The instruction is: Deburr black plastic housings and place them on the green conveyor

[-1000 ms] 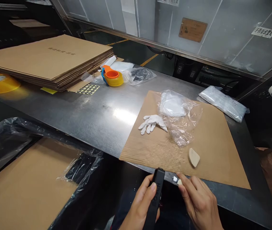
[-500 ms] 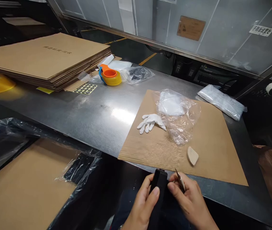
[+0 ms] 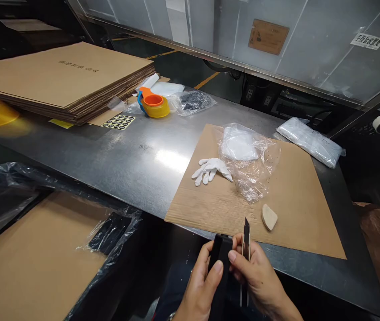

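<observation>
My left hand (image 3: 203,281) is wrapped round a long black part (image 3: 222,254) at the table's front edge. Close beside it on the right, my right hand (image 3: 258,276) grips a utility knife (image 3: 246,249), its dark blade pointing up and away. The right fingertips are at the black part's right side. Beyond the hands, a tan wedge-shaped block (image 3: 269,217) lies on a flat cardboard sheet (image 3: 296,196). A white glove (image 3: 211,170) and a clear plastic bag with white material (image 3: 239,142) rest farther back on that sheet.
Stacked cardboard (image 3: 66,80) covers the back left of the metal table (image 3: 126,160). Near it are an orange-and-yellow tape dispenser (image 3: 154,104) and a sticker sheet (image 3: 119,121). A wrapped white pack (image 3: 312,141) lies at the right. A plastic-lined box (image 3: 39,258) stands lower left.
The knife in my right hand has turned more upright, showing its blade flat. My right fingers have moved slightly left, closer against the black part. My left hand keeps its hold.
</observation>
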Motion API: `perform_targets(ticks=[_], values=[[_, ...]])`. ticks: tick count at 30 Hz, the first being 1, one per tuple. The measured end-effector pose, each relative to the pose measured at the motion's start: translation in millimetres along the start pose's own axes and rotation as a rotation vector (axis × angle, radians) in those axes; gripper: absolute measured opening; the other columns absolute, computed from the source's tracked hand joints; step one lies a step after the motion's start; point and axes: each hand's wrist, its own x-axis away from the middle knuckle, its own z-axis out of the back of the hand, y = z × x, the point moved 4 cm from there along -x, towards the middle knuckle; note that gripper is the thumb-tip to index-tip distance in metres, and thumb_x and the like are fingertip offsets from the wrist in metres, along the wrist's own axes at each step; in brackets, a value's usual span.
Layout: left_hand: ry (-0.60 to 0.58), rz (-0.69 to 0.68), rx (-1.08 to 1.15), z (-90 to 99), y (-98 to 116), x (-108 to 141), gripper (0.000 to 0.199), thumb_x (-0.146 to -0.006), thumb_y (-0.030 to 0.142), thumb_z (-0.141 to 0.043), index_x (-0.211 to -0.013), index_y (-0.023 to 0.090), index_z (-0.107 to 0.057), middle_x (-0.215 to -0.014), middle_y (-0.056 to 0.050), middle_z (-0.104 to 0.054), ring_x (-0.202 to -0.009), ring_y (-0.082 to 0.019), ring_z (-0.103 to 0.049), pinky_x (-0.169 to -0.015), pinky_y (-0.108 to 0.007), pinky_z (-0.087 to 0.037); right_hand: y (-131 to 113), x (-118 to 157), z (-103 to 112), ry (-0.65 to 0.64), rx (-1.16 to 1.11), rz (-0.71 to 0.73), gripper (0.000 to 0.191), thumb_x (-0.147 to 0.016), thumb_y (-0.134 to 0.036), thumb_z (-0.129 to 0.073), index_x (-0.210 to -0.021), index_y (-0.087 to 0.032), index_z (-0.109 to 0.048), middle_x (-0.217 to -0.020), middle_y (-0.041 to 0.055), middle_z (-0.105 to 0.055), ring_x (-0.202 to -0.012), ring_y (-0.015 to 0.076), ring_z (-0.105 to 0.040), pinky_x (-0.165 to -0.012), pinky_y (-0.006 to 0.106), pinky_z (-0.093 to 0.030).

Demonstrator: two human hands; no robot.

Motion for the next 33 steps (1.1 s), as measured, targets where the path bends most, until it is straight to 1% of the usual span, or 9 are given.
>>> perform_targets(ticks=[7, 11, 17, 21, 23, 26, 28, 31, 33], values=[[0.028, 0.1, 0.035, 4.5, -5, -2, 0.052, -0.076, 0.05, -0.06, -0.12, 0.025, -0.051, -0.054, 0.002, -0.056, -0.038, -0.009, -0.042, -0.042, -0.022, -0.035, 4, 3, -11, -0.056, -0.212, -0.026, 0.038, -0.068, -0.04, -0.074, -0.087, -0.019, -0.048, -0.065, -0.0079, -0.044, -0.046, 0.0013, -0.031, -0.042, 0.016, -0.022], [0.029, 0.13, 0.038, 6.0, -7, -5, 0.056, -0.077, 0.058, -0.054, -0.118, 0.02, -0.049, -0.053, 0.004, -0.053, -0.036, -0.006, -0.04, -0.037, -0.018, -0.029, 4, 1, -11, -0.03, -0.232, -0.034, 0.034, -0.07, -0.037, -0.072, -0.089, -0.019, -0.051, -0.065, -0.0071, -0.046, -0.048, 0.0022, -0.035, -0.04, 0.014, -0.023], [0.057, 0.223, 0.108, 5.0, -15, -7, 0.053, -0.079, 0.06, -0.049, -0.109, 0.017, -0.052, -0.055, 0.001, -0.057, -0.036, -0.006, -0.043, -0.038, -0.017, -0.031, 7, -4, -9, 0.023, -0.255, -0.041, 0.033, -0.071, -0.035, -0.072, -0.091, -0.017, -0.052, -0.063, -0.007, -0.046, -0.049, 0.0028, -0.04, -0.039, 0.013, -0.024], [0.105, 0.208, 0.126, 3.8, -16, -8, 0.054, -0.076, 0.058, -0.055, -0.113, 0.018, -0.049, -0.052, 0.004, -0.055, -0.037, -0.007, -0.044, -0.04, -0.019, -0.034, 8, -7, -9, 0.076, -0.258, -0.039, 0.035, -0.068, -0.037, -0.074, -0.089, -0.017, -0.054, -0.062, -0.007, -0.045, -0.049, 0.0029, -0.038, -0.038, 0.012, -0.025], [0.121, 0.195, 0.138, 1.8, -14, -8, 0.055, -0.075, 0.056, -0.059, -0.115, 0.02, -0.048, -0.058, 0.002, -0.059, -0.04, -0.009, -0.048, -0.041, -0.02, -0.035, 8, -8, -8, 0.106, -0.248, -0.032, 0.036, -0.067, -0.038, -0.075, -0.087, -0.017, -0.055, -0.062, -0.0067, -0.045, -0.049, 0.003, -0.036, -0.038, 0.012, -0.026], [0.147, 0.16, 0.18, -1.3, -12, -8, 0.052, -0.074, 0.048, -0.065, -0.115, 0.022, -0.047, -0.082, -0.004, -0.068, -0.054, -0.012, -0.058, -0.048, -0.022, -0.039, 8, -9, -6, 0.135, -0.221, -0.022, 0.037, -0.066, -0.039, -0.075, -0.088, -0.017, -0.055, -0.063, -0.006, -0.046, -0.049, 0.0031, -0.036, -0.038, 0.012, -0.026], [0.164, 0.118, 0.214, -2.6, -11, -9, 0.052, -0.073, 0.045, -0.068, -0.114, 0.021, -0.046, -0.096, -0.007, -0.068, -0.069, -0.016, -0.063, -0.06, -0.027, -0.045, 9, -10, -5, 0.15, -0.196, -0.019, 0.037, -0.067, -0.04, -0.074, -0.088, -0.017, -0.055, -0.064, -0.0061, -0.046, -0.049, 0.0031, -0.035, -0.038, 0.012, -0.026], [0.179, 0.066, 0.256, -3.6, -12, -9, 0.052, -0.071, 0.042, -0.07, -0.113, 0.021, -0.046, -0.107, -0.01, -0.066, -0.09, -0.023, -0.063, -0.08, -0.036, -0.045, 10, -11, -4, 0.162, -0.154, -0.012, 0.037, -0.067, -0.043, -0.073, -0.088, -0.018, -0.056, -0.063, -0.0067, -0.045, -0.048, 0.0031, -0.034, -0.038, 0.013, -0.025], [0.184, 0.059, 0.285, -4.0, -13, -10, 0.051, -0.071, 0.04, -0.071, -0.112, 0.022, -0.047, -0.11, -0.01, -0.065, -0.098, -0.025, -0.061, -0.086, -0.039, -0.043, 11, -11, -3, 0.169, -0.109, -0.005, 0.037, -0.068, -0.046, -0.071, -0.089, -0.018, -0.057, -0.064, -0.0062, -0.046, -0.048, 0.0034, -0.035, -0.04, 0.014, -0.027]])
